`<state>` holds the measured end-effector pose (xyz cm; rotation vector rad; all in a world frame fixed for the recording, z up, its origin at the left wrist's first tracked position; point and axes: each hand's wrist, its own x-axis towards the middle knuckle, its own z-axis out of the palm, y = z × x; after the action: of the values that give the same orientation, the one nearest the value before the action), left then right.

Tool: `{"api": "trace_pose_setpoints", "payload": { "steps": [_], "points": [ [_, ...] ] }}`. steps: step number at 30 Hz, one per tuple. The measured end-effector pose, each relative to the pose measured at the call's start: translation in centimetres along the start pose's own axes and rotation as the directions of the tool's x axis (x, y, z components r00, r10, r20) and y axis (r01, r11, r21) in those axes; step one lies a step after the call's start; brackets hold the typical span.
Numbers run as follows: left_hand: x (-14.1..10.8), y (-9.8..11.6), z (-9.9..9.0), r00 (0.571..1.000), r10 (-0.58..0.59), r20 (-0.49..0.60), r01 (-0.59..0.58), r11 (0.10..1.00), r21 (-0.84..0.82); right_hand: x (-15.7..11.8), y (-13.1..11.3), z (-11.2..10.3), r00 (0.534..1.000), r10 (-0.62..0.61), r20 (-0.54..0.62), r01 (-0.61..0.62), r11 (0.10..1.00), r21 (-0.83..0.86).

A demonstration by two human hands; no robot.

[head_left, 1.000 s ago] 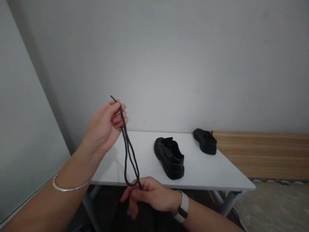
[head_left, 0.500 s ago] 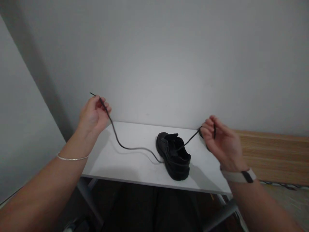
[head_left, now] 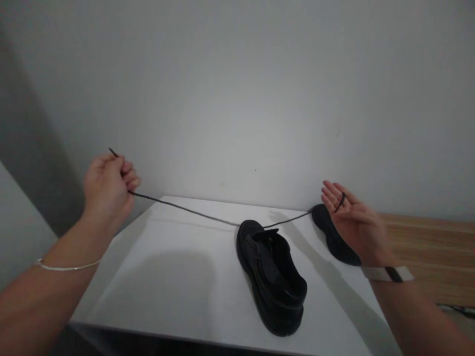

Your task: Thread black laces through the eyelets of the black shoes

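A black shoe rests on the white table, its toe pointing away from me and its opening towards me. A thin black shoelace stretches to both sides from the front of this shoe. My left hand is closed around the lace at left, with a short end poking out above the fist. On the right, my right hand has its fingers fairly straight and the thumb against them, with a piece of lace across the fingers. The lace's path is hard to follow where it meets the second black shoe, partly hidden behind this hand.
The white table stands against a pale wall. A wood-grain panel lies beyond the table on the right. Dark cables show at the far right edge.
My left hand has moved left and closed into a fist, and the slack lace is now nearly straight. My right hand has shifted right, its fingers straighter. The view is closer to the table.
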<state>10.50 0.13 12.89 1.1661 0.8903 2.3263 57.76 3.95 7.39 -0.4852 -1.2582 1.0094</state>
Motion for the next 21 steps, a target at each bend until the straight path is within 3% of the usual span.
{"api": "trace_pose_setpoints", "payload": {
  "steps": [2,4,5,6,7,10,12,14,17,21],
  "points": [
    [-1.8,-1.4,1.1,1.000,0.010,0.008,-0.010,1.000,0.014,-0.5,1.5,0.5,0.998,0.038,0.041,-0.038,0.999,-0.005],
    [-4.2,-2.4,2.2,0.994,0.016,0.105,-0.024,0.997,0.077,-1.1,2.7,0.9,0.988,0.123,0.089,-0.119,0.992,-0.051],
    [-5.7,-2.8,2.8,0.974,-0.033,0.224,-0.007,0.985,0.175,-1.3,3.2,1.2,0.977,0.175,0.122,-0.166,0.983,-0.083],
    [-7.3,-3.2,3.5,0.926,-0.097,0.365,-0.014,0.957,0.290,-1.6,3.5,1.5,0.960,0.227,0.163,-0.209,0.971,-0.119],
    [-9.1,-3.6,4.3,0.852,-0.193,0.487,-0.019,0.918,0.397,-1.8,3.9,1.8,0.939,0.274,0.208,-0.244,0.957,-0.159],
    [-14.1,-5.0,6.9,0.554,-0.432,0.712,-0.056,0.834,0.550,-2.2,4.4,3.1,0.883,0.340,0.324,-0.268,0.931,-0.249],
    [-16.6,-5.9,8.5,0.468,-0.477,0.744,-0.049,0.827,0.561,-2.2,4.4,3.7,0.890,0.315,0.330,-0.223,0.931,-0.287],
    [-17.8,-6.7,9.4,0.442,-0.487,0.753,-0.099,0.808,0.581,-2.0,4.4,4.1,0.925,0.256,0.280,-0.163,0.934,-0.318],
    [-18.0,-7.3,9.5,0.450,-0.486,0.749,-0.189,0.768,0.612,-1.8,4.8,4.6,0.958,0.229,0.172,-0.160,0.926,-0.341],
    [-16.8,-7.2,8.8,0.404,-0.480,0.779,-0.226,0.773,0.593,-2.2,5.9,5.6,0.939,0.317,0.136,-0.270,0.920,-0.283]
  ]
}}
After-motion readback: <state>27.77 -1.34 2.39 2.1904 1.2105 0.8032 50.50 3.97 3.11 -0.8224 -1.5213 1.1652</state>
